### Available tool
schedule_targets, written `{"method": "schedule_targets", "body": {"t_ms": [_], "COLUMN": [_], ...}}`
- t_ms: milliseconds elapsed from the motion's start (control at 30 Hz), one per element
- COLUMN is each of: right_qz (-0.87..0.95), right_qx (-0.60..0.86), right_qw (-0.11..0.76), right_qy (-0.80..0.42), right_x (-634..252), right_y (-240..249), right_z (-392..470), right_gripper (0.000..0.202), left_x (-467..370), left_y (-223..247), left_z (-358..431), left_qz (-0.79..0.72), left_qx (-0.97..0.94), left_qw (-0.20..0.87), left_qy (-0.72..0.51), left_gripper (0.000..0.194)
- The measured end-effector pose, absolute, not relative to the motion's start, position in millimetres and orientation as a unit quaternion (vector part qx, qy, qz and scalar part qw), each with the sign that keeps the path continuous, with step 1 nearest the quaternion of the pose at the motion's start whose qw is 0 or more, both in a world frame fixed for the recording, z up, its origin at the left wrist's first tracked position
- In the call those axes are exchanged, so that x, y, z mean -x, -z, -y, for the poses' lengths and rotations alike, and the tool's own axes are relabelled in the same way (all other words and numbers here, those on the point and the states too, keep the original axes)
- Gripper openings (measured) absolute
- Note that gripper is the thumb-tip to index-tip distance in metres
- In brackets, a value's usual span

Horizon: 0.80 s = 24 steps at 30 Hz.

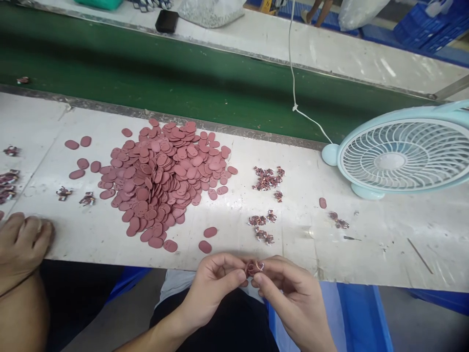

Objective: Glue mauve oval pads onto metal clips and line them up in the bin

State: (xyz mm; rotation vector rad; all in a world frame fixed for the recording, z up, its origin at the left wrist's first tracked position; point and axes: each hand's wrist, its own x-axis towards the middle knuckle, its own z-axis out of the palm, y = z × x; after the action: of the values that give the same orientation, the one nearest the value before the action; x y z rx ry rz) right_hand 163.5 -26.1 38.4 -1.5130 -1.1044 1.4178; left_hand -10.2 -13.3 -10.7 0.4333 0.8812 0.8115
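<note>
Between my two hands, just past the table's front edge, is a small reddish-brown figure (253,268) with white and orange bits. My left hand (216,281) pinches it from the left, thumb and fingers together. From the other side my right hand (289,288) pinches it too. Fingertips hide much of its shape. Ahead on the white table (234,205) lie clusters of similar small figures (268,178), with another group (262,227) nearer me. A large heap of flat dusty-red oval pieces (161,176) spreads to the left, with two loose ovals (207,239) in front of it.
A light-blue fan (395,156) lies at the right, its white cord (294,73) crossing the green belt (220,88). A co-worker's hand (24,239) rests at the left edge. Below the table is a blue crate (362,318). A thin stick (420,255) lies at right.
</note>
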Motion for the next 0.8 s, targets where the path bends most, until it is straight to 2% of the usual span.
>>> {"method": "schedule_targets", "body": {"t_ms": [800], "right_qz": [0.339], "right_qx": [0.528], "right_qw": [0.472], "right_qy": [-0.619], "right_x": [-161.1], "right_y": [-20.0], "right_z": [25.4], "right_gripper": [0.01], "left_x": [-5.2], "left_y": [11.5], "left_z": [18.2], "left_qz": [-0.383], "left_qx": [-0.242], "left_qw": [0.772], "left_qy": [-0.447], "left_gripper": [0.009]}}
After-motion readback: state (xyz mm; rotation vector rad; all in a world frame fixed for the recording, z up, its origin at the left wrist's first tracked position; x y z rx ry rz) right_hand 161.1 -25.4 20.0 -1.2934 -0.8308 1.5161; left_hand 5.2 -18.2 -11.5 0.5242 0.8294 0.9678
